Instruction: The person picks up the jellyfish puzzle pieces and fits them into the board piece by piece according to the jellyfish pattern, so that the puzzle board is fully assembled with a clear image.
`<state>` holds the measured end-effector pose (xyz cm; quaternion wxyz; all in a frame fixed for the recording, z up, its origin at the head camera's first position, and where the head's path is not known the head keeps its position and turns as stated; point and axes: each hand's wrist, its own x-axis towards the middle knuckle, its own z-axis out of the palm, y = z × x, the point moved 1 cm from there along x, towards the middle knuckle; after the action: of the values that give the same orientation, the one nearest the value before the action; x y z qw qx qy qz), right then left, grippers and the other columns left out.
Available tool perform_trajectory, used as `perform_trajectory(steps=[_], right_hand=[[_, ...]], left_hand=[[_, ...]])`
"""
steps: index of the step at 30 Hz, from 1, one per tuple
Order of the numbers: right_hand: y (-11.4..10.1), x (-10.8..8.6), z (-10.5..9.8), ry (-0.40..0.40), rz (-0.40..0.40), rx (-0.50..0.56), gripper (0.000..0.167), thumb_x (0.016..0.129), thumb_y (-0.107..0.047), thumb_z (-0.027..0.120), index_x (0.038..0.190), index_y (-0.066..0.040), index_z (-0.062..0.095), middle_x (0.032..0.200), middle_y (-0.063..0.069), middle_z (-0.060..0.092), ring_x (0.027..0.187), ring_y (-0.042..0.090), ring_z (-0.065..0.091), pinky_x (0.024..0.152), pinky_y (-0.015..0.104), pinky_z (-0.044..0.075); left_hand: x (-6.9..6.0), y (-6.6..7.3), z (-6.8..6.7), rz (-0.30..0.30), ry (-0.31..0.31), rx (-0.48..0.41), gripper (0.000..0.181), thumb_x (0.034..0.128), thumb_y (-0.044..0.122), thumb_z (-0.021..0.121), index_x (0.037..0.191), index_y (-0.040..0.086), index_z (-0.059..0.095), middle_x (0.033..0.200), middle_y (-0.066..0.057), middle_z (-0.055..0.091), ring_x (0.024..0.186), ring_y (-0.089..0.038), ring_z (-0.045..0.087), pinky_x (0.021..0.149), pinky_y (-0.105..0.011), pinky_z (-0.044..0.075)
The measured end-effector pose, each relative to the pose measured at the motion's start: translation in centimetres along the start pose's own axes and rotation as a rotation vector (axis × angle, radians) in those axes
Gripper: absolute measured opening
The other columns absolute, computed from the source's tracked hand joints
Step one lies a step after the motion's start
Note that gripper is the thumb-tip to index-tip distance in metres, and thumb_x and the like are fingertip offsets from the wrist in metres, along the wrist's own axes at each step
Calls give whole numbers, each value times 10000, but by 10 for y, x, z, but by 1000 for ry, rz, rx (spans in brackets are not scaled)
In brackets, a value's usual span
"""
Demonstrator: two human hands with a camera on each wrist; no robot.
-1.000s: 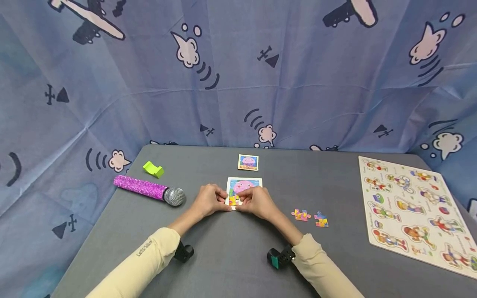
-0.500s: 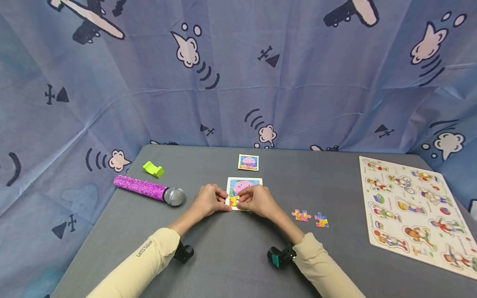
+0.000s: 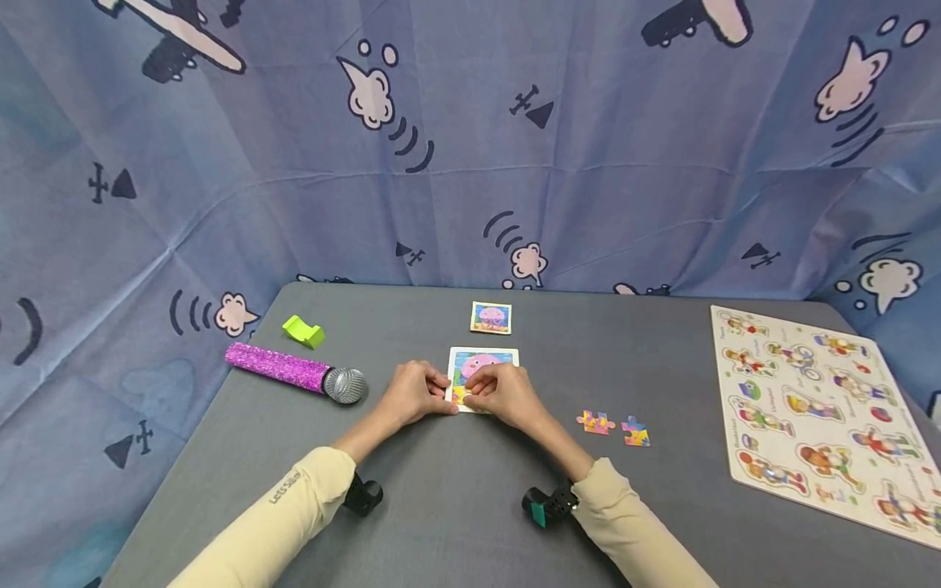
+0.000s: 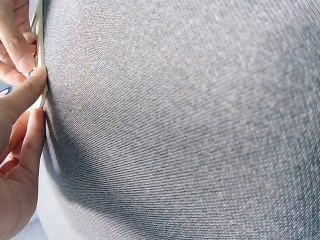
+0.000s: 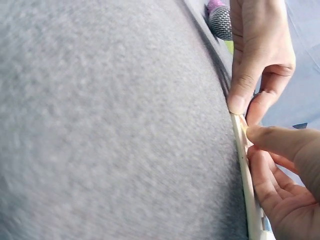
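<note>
A small white-framed jigsaw puzzle (image 3: 485, 350) with a pink sea creature lies flat on the grey table. My left hand (image 3: 414, 390) holds its lower left corner between thumb and fingers. Over its lower part, my right hand (image 3: 507, 396) pinches at a yellow puzzle piece (image 3: 459, 395) with thumb and index finger; the fingers mostly cover it. Seen edge-on in the right wrist view, the frame (image 5: 243, 170) runs beneath both hands. Two loose pieces, one pink and yellow (image 3: 595, 422), the other blue and yellow (image 3: 635, 431), lie right of my right hand.
Behind the puzzle lies a small picture card (image 3: 491, 318) with a similar pink creature. A glittery purple microphone (image 3: 283, 367) and a green block (image 3: 303, 332) are at the left. A large board with sports figures (image 3: 823, 416) covers the right side. A printed curtain (image 3: 456, 163) hangs behind.
The right fingers have shifted slightly left over the puzzle's lower part, covering more of the yellow piece. The left hand stays at the corner. The loose pieces have not moved.
</note>
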<state>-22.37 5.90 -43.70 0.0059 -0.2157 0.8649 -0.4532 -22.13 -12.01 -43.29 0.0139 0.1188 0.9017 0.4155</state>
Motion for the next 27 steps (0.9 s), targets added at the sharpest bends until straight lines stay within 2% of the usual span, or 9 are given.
perform_trajectory(steps=[9,16,22,27], right_hand=[[-1,0,4,43,21,-19,118,707,-2,797,797,3,723,687,49,677,577,60,593,532,173,474],[3,-4,6,68,65,89,227,686,23,815,888,36,713,812,117,714,648,134,647,568,179,502],[4,-5,9,115,82,113,190,678,54,803,842,29,711,772,103,710,608,94,620,551,181,504],[5,-5,11,114,79,153,176,695,76,786,850,51,706,778,127,711,632,147,651,565,185,518]], left_hand=[[0,2,-2,11,2,0,330,571,69,913,823,-31,725,797,-84,678,660,-146,678,594,-165,517],[-1,-1,1,-1,-4,-10,335,564,63,916,823,-28,725,793,-83,680,655,-136,674,595,-173,521],[0,0,1,-12,5,-16,333,555,59,920,813,-16,724,775,-65,682,636,-103,659,584,-163,514],[-1,1,1,-23,11,-16,340,546,51,922,814,-13,722,744,-55,680,619,-83,641,580,-165,511]])
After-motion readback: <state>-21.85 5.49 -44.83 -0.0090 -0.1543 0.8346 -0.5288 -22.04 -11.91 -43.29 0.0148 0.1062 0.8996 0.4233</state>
